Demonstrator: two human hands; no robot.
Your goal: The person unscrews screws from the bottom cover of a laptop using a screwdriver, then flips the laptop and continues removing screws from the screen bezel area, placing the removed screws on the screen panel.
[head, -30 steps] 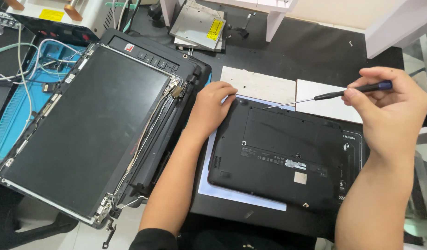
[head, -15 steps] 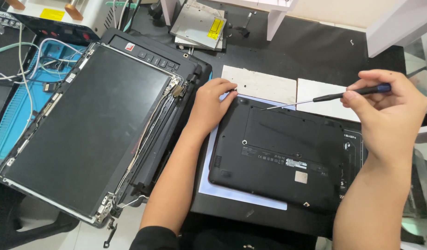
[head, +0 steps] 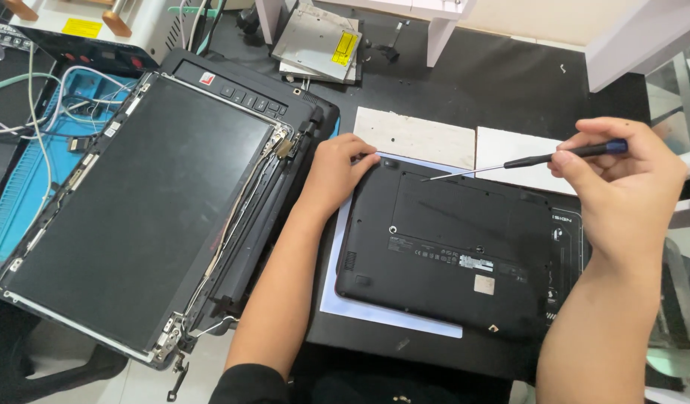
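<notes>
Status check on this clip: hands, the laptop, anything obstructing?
Left hand braces upturned black laptop at its top-left corner. Right hand grips screwdriver, tip over the base panel. Dismantled screen assembly lies alongside, left; nothing blocking.

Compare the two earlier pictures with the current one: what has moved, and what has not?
Hardly anything. The right hand still holds the screwdriver, its tip still above the upturned black laptop. The left hand stays on its far-left corner. The dismantled screen panel has not moved.

Black laptop base point(head: 464, 254), blue-capped black screwdriver point(head: 554, 157), blue mat point(head: 31, 187), yellow-labelled silver drive point(head: 319, 45).
</notes>
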